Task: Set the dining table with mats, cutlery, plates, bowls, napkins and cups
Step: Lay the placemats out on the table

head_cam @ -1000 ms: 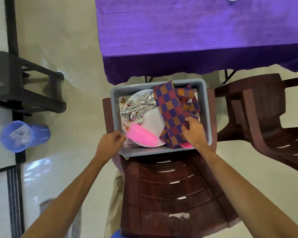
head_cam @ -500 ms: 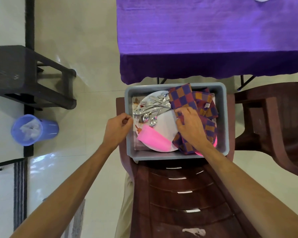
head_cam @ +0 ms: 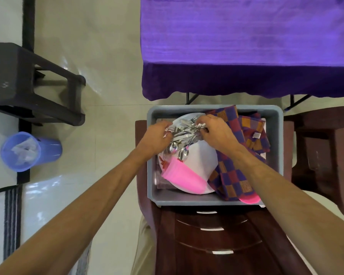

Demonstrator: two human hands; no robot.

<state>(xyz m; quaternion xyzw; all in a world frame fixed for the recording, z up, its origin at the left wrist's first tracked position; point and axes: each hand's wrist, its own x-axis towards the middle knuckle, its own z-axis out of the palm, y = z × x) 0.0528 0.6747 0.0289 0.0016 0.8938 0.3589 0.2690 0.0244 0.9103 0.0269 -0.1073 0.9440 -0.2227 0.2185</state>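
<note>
A grey tub [head_cam: 213, 199] sits on a brown plastic chair [head_cam: 211, 241] in front of the purple-clothed table [head_cam: 246, 36]. Inside it a white plate [head_cam: 203, 155] carries a pile of steel cutlery [head_cam: 184, 133], with a pink cup [head_cam: 182, 178] lying on its near side and checked napkins [head_cam: 234, 175] heaped at the right. Both hands are in the tub over the cutlery. My left hand [head_cam: 157, 138] grips the handles at the pile's left end. At the pile's right end my right hand [head_cam: 216, 132] has its fingers curled round other pieces.
A second brown chair [head_cam: 324, 155] stands right of the tub. A dark stool [head_cam: 28, 86] and a blue bin [head_cam: 28, 150] are on the pale floor at the left. Another pink cup [head_cam: 249, 199] pokes out under the napkins.
My left hand left the tub's rim and moved in onto the cutlery. My right hand came off the checked napkins and took hold of the cutlery too.
</note>
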